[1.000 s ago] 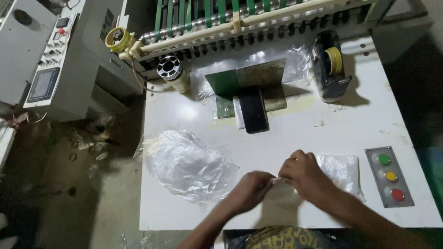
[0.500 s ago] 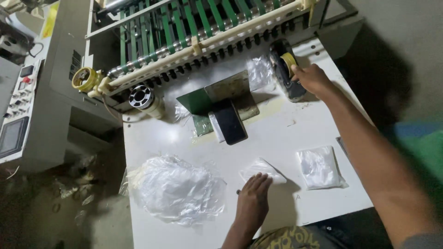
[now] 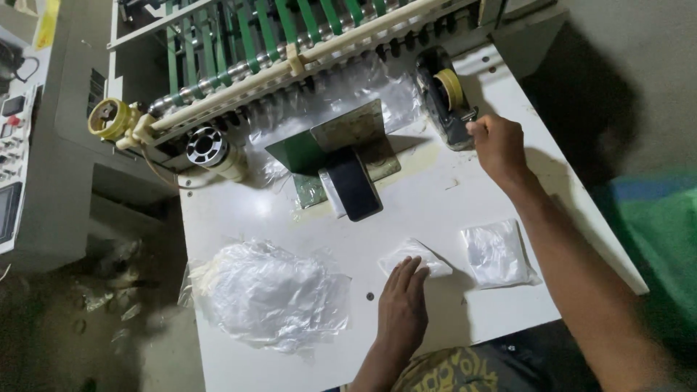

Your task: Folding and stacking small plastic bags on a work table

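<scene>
White folded bag (image 3: pixel 415 255) lies pinned under the flat, open left hand (image 3: pixel 401 308); right hand (image 3: pixel 498 145) pinches at the tape dispenser (image 3: pixel 444 101) (bag apparently unsealed); another packet (image 3: pixel 497 253) lies finished.

Bare tabletop (image 3: pixel 435 196) lies open mid-table; bag heap (image 3: pixel 272 294), green plate (image 3: pixel 337 141) and tape dispenser (image 3: pixel 444 105) hem it.

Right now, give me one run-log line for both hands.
left hand: flat on folded plastic bag | right hand: at tape dispenser | loose bag pile: table left
</scene>
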